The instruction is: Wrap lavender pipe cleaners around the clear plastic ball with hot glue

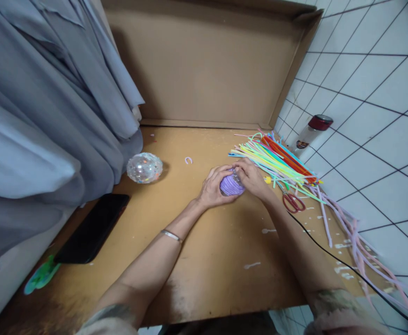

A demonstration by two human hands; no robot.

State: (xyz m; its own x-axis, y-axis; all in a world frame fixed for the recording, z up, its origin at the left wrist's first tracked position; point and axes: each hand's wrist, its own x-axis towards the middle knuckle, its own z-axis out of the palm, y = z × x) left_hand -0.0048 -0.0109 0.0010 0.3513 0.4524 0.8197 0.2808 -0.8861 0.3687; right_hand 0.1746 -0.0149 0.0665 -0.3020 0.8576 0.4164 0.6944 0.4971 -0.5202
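Observation:
A small ball wrapped in rows of purple fuzzy stem (232,185) is between my hands above the middle of the table. My left hand (215,187) curls around its left side, thumb underneath. On its upper right, the bent fingers of my right hand (249,177) press against the ball; their tips are partly hidden. A bit of clear surface shows near those fingertips. To the left sits a clear ball with coloured specks (144,168). Between the two balls lies a short curved piece of pale pink stem (188,160).
Coloured fuzzy stems (277,158) are heaped at the back right, with red-handled scissors (294,203) before them. A red-lidded jar (310,132) stands by the tiled wall. A black cable (329,253) crosses the right side. A phone (94,228) lies left, beneath a grey curtain (60,107).

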